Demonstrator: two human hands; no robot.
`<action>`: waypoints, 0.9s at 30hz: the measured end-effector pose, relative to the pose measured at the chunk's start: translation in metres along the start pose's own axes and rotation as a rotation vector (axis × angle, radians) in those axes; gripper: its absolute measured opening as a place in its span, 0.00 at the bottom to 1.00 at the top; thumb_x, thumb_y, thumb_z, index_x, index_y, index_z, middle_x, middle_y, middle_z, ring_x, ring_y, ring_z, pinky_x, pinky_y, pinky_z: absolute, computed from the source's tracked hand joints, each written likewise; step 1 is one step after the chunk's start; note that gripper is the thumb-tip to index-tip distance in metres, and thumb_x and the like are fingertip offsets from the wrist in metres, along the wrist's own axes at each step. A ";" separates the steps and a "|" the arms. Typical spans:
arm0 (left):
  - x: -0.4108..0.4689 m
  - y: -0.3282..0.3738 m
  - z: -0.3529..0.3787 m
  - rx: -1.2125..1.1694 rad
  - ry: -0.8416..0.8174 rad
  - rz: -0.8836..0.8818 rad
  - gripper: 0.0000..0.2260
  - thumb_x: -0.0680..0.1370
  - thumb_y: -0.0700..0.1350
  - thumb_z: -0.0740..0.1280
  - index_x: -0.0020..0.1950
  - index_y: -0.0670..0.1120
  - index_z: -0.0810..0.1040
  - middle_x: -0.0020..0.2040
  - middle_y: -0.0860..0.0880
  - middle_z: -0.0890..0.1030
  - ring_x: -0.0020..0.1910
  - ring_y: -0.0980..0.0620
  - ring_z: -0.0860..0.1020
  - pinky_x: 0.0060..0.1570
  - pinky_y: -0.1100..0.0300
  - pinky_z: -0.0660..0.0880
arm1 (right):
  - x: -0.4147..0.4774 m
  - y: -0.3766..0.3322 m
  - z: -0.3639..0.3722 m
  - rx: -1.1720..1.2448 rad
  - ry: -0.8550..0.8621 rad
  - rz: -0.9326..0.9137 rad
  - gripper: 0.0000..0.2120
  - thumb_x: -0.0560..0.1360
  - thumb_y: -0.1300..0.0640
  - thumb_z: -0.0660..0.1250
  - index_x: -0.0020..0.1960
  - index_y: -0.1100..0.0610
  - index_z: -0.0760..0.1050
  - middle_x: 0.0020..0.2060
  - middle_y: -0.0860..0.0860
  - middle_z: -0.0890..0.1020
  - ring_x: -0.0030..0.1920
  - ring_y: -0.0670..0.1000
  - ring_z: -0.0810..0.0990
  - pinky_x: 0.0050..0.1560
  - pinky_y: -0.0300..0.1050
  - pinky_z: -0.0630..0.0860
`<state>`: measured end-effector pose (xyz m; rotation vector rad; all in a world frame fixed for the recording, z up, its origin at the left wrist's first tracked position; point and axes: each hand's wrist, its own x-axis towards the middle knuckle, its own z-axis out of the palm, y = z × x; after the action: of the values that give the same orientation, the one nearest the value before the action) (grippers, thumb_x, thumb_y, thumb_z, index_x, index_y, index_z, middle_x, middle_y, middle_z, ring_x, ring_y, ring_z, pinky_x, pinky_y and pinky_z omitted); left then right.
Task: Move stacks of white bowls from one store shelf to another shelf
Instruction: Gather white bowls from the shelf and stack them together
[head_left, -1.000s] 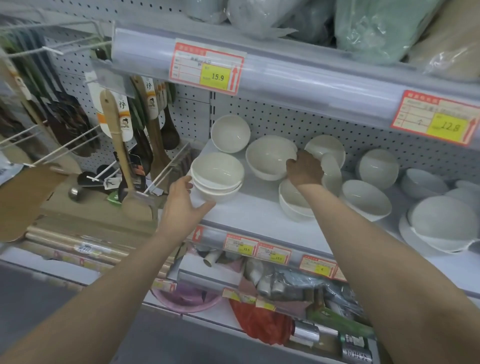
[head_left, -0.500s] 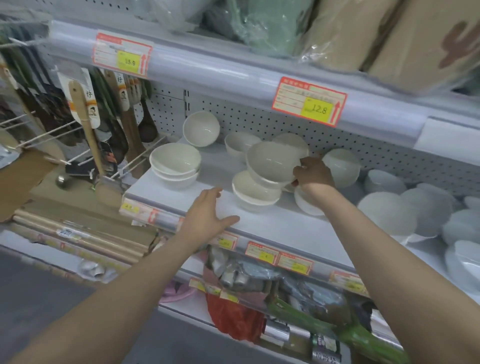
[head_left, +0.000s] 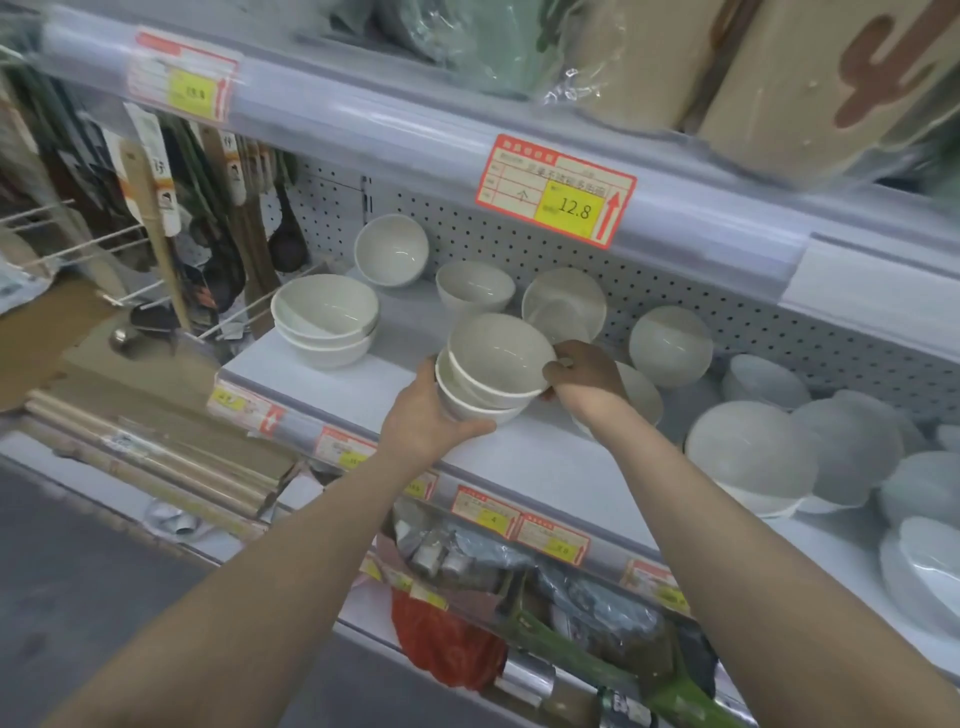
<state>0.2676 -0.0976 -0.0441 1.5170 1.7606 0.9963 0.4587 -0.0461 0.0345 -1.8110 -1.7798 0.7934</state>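
Bowls in focus: a short stack of white bowls (head_left: 491, 382) at mid-shelf, gripped from both sides. Top bowl of the stack tilted, its opening facing up and toward the camera; at least two bowls nested beneath it.

Left hand (head_left: 423, 421) cups the stack's near-left side, palm against the lower bowls, thumb running along their base edge. Right hand (head_left: 584, 371) grips the right rim of the top bowl, fingers curled over the edge. Cannot tell whether the stack's base touches the shelf (head_left: 332, 379) or sits just above it; the left hand hides that contact.

Other stock on the same white shelf:
- second stack of bowls (head_left: 324, 325) at the left end, upright, well apart from the held stack.
- single bowl (head_left: 392, 249) at far left, tipped against the pegboard back panel (head_left: 779, 325).
- upright bowl (head_left: 475, 293) and a tipped bowl (head_left: 563, 304) just behind the held stack.
- overturned bowl (head_left: 670, 345) to the right; more overturned bowls (head_left: 750, 449) farther right, some blurred.

Price tag (head_left: 556, 192) reading 12.8 on the rail of the shelf above. Wooden utensils (head_left: 156, 218) hang on hooks at left. Lower shelf near the camera holds packaged goods, including a red mesh bag (head_left: 441, 642).
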 end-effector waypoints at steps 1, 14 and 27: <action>0.000 0.000 -0.001 0.007 -0.002 -0.001 0.45 0.63 0.59 0.81 0.74 0.51 0.62 0.66 0.51 0.78 0.64 0.47 0.76 0.56 0.54 0.74 | 0.001 -0.001 0.002 -0.007 -0.005 0.010 0.13 0.74 0.61 0.62 0.58 0.56 0.78 0.47 0.53 0.84 0.37 0.50 0.79 0.32 0.39 0.69; -0.005 -0.005 -0.018 0.025 -0.017 0.012 0.42 0.67 0.57 0.79 0.75 0.48 0.63 0.68 0.48 0.77 0.66 0.46 0.75 0.59 0.55 0.71 | 0.002 -0.013 0.024 -0.492 0.006 -0.021 0.08 0.77 0.54 0.57 0.46 0.55 0.74 0.45 0.56 0.81 0.45 0.59 0.77 0.39 0.44 0.66; -0.014 -0.033 -0.054 0.099 0.057 0.020 0.41 0.67 0.60 0.78 0.75 0.50 0.65 0.67 0.50 0.78 0.66 0.47 0.75 0.55 0.56 0.71 | 0.002 -0.017 0.051 -0.198 0.041 -0.129 0.13 0.78 0.53 0.59 0.39 0.54 0.78 0.39 0.56 0.80 0.45 0.59 0.75 0.39 0.45 0.71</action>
<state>0.2077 -0.1222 -0.0429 1.5846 1.8618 0.9840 0.4114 -0.0462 0.0094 -1.7971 -1.9852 0.5424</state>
